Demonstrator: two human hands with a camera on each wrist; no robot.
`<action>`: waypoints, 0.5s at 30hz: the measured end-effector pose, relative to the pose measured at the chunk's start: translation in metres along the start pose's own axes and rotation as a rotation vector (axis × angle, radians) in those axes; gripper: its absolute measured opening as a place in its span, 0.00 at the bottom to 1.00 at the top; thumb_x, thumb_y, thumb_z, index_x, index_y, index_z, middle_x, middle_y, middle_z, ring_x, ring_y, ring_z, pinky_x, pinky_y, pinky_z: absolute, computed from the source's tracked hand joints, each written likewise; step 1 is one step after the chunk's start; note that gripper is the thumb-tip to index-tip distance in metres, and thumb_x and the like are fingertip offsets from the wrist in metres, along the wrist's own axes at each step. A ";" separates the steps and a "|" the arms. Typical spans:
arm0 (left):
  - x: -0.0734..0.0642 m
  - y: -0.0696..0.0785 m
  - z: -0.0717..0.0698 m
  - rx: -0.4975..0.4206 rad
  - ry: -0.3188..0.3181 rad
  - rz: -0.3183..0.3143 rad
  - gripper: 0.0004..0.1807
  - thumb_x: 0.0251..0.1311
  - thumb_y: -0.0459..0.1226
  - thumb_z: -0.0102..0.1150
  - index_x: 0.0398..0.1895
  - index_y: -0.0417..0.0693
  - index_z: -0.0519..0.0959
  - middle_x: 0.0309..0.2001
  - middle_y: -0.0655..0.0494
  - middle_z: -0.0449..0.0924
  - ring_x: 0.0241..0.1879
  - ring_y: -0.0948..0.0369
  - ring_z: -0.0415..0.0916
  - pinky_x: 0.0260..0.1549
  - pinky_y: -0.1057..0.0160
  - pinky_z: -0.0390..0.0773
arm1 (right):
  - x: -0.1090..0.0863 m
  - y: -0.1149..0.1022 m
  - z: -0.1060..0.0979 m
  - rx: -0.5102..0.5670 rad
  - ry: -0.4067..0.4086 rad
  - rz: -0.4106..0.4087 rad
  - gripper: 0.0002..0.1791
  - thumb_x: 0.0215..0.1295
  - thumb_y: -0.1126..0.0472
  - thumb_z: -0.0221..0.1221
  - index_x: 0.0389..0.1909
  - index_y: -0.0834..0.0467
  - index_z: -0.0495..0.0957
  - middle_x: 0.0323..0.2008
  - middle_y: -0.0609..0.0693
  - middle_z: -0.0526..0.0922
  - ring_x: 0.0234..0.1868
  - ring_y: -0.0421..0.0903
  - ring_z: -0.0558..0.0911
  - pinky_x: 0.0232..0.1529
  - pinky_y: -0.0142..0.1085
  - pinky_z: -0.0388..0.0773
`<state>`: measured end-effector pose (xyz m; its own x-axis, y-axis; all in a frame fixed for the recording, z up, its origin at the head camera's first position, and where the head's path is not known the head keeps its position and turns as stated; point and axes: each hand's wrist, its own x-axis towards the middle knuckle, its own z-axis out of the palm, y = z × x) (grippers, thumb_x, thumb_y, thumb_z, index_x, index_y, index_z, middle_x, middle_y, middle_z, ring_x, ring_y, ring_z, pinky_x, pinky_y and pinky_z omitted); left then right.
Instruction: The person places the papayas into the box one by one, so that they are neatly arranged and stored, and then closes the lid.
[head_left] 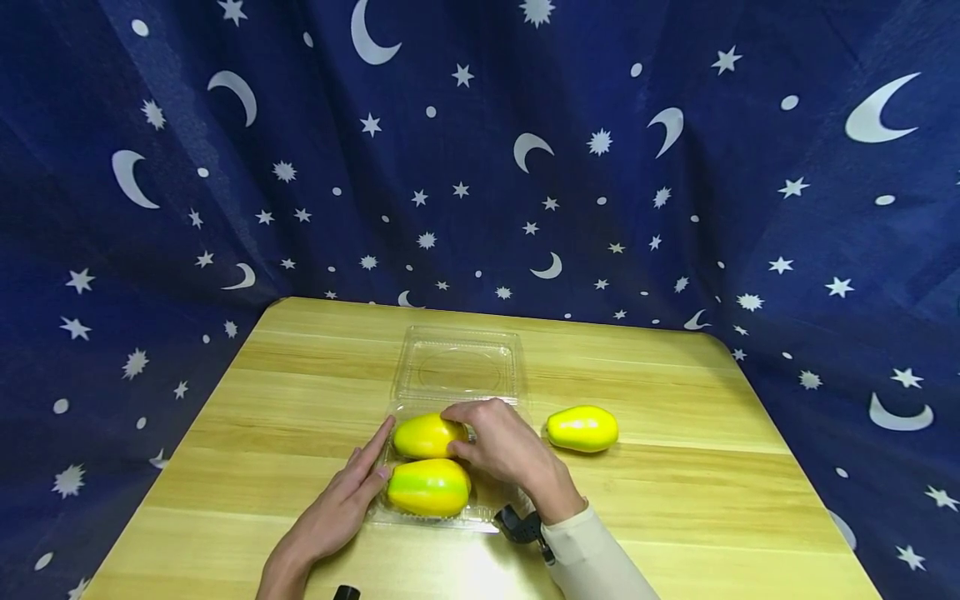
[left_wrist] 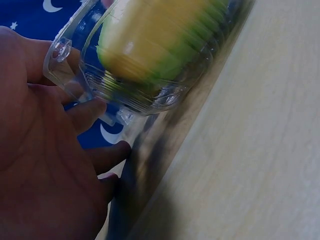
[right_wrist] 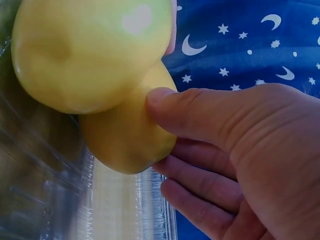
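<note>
Two yellow papayas lie one behind the other in a clear plastic clamshell container (head_left: 491, 504). My right hand (head_left: 510, 450) holds the right end of the far papaya (head_left: 422, 436), its thumb (right_wrist: 172, 107) on top and fingers round the far side. The near papaya (head_left: 427, 492), with a green streak, sits closer to me and partly covers the far one in the right wrist view. Along the container's left wall my left hand (head_left: 333, 512) rests with extended fingers touching the plastic. Through that wall a papaya (left_wrist: 150, 40) shows green and orange in the left wrist view.
The container's lid (head_left: 459, 371) lies folded back behind it. A third papaya (head_left: 582, 428) rests on the wooden table (head_left: 675, 500) to the right. A dark blue curtain (head_left: 480, 150) with moons and stars hangs around the table. A small black object (head_left: 347, 592) shows at the bottom edge.
</note>
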<state>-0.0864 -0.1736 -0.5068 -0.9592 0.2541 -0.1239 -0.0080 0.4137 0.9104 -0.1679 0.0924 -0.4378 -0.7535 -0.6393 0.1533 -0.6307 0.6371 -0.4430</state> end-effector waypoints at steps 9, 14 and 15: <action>0.000 -0.001 0.000 0.010 0.007 -0.002 0.34 0.91 0.46 0.38 0.92 0.73 0.44 0.91 0.65 0.41 0.89 0.38 0.30 0.84 0.27 0.30 | -0.005 0.003 -0.005 0.065 0.023 0.017 0.21 0.70 0.58 0.74 0.63 0.54 0.88 0.59 0.46 0.92 0.59 0.44 0.90 0.64 0.42 0.87; -0.001 0.000 0.000 0.023 0.012 -0.009 0.33 0.91 0.47 0.38 0.92 0.74 0.45 0.90 0.66 0.41 0.89 0.36 0.30 0.82 0.25 0.31 | -0.012 0.010 -0.013 0.158 0.027 0.047 0.24 0.69 0.57 0.75 0.65 0.55 0.87 0.61 0.48 0.91 0.65 0.46 0.88 0.69 0.46 0.84; -0.001 0.001 0.000 0.024 0.013 -0.011 0.33 0.91 0.47 0.38 0.91 0.74 0.45 0.90 0.66 0.41 0.89 0.36 0.29 0.82 0.25 0.31 | -0.014 0.011 -0.015 0.174 0.026 0.056 0.25 0.69 0.57 0.76 0.65 0.55 0.87 0.62 0.48 0.90 0.66 0.46 0.87 0.69 0.46 0.84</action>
<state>-0.0855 -0.1732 -0.5064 -0.9626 0.2384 -0.1289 -0.0121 0.4374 0.8992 -0.1678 0.1151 -0.4313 -0.7924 -0.5924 0.1456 -0.5478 0.5860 -0.5971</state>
